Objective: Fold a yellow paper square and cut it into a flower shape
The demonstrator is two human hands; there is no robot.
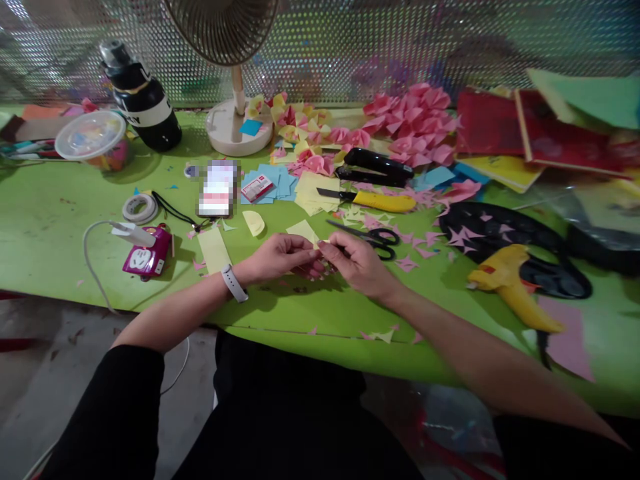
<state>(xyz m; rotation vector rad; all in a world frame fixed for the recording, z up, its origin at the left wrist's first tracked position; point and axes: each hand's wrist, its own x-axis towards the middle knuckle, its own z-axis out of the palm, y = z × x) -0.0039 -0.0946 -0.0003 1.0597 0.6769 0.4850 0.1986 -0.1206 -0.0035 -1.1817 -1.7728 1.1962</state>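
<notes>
In front of my body my left hand [284, 256] and my right hand [356, 264] meet, both closed with fingertips pinched together. Between them shows a sliver of yellow paper [317, 245], mostly hidden by the fingers. Just behind the hands is a pale yellow sheet [301, 230]. Black scissors [384, 236] lie beside my right hand, partly covered by it. Left of my hands are a folded half-round yellow paper [254, 223] and a yellow paper strip [215, 250]. A yellow-handled knife [383, 201] rests behind on yellow squares [315, 190].
Further back are a black stapler [373, 167], pink paper flowers [407, 123], a fan [237, 127], a black bottle [147, 107] and a phone [219, 189]. A yellow glue gun [515, 283] lies right, a purple socket adapter [149, 252] left. Paper scraps litter the green table [400, 347].
</notes>
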